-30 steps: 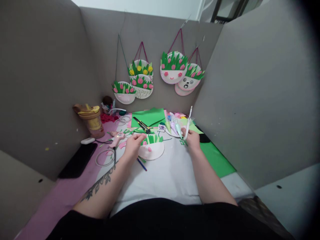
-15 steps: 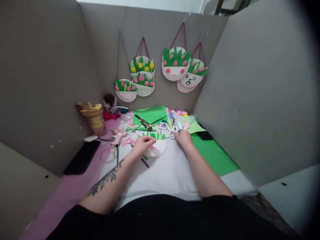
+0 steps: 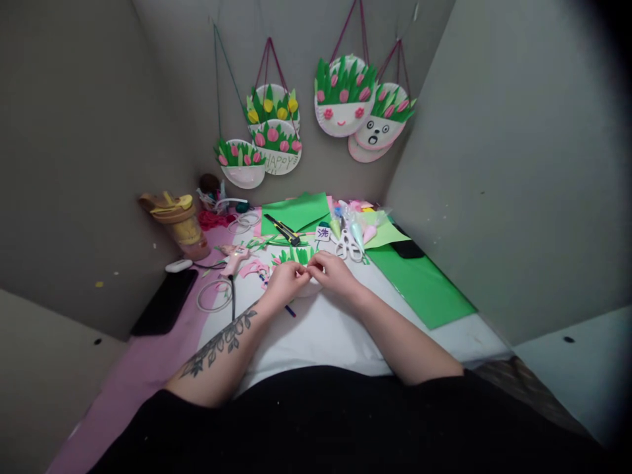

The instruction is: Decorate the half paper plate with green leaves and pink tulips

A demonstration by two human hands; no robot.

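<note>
Now, left hand [image 3: 288,280] and right hand [image 3: 334,274] meet over one plate [image 3: 310,289].
Fingertips bunch together; whether either grips anything, I cannot tell; the plate lies on the worktop [image 3: 316,342], one cutter [image 3: 282,230], one pair of scissors [image 3: 348,243] beyond.

Two hands [image 3: 287,282] — five hanging baskets [image 3: 340,120], one craft knife [image 3: 282,230], one tumbler [image 3: 182,227], one pair of scissors [image 3: 349,242]

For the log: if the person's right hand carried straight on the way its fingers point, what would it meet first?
Most likely the left hand, whose fingertips lie directly in line with those of the right hand. Depth makes it unclear whether they already touch.
</note>
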